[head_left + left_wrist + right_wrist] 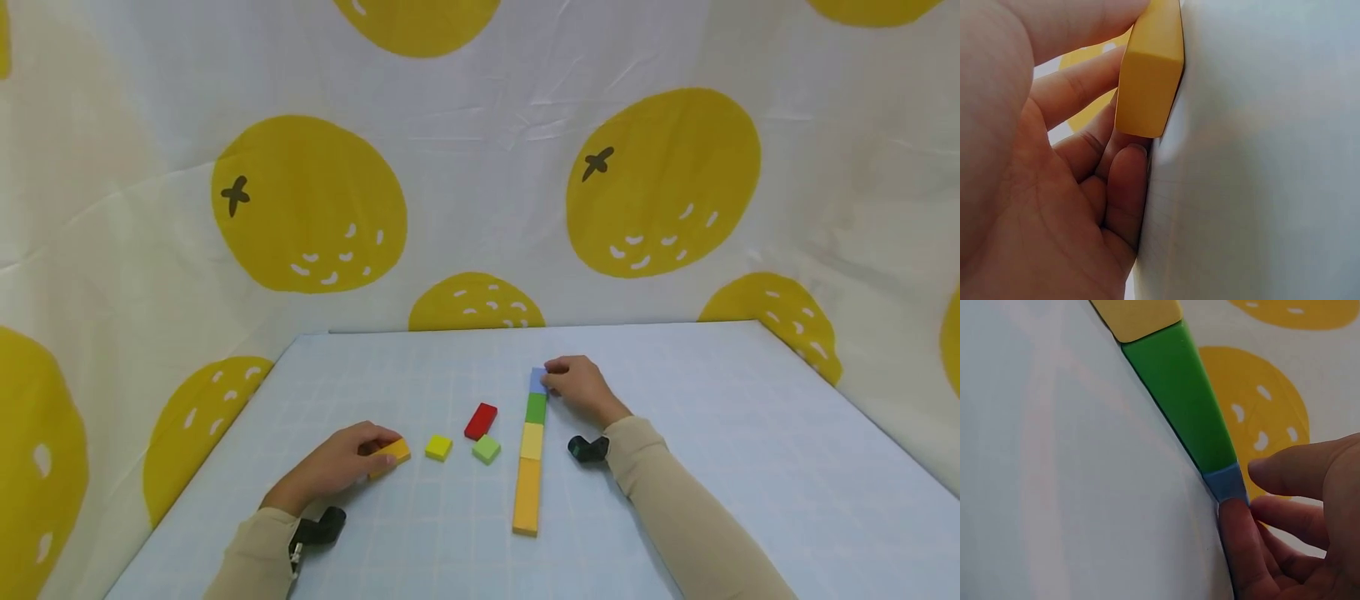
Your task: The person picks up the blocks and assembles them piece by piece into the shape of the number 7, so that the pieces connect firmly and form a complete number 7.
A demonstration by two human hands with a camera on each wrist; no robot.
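Note:
My left hand (339, 458) grips an orange block (399, 451) by its sides, low over the table at the left. The left wrist view shows the same orange block (1147, 87) between thumb and fingers, its near end uncovered. At the far end of a straight row, my right hand (583, 388) has its fingertips around a small blue block (536, 381). The blue block (1227, 482) meets the end of a green block (536, 408); the fingers partly hide it. Nearer in that row lie a pale yellow block (532, 441) and a long orange block (527, 497).
Between the left hand and the row lie a yellow block (438, 447), a red block (481, 421) and a light green block (486, 449). The pale table (420, 550) ends at a hanging cloth (480, 167) printed with yellow fruit.

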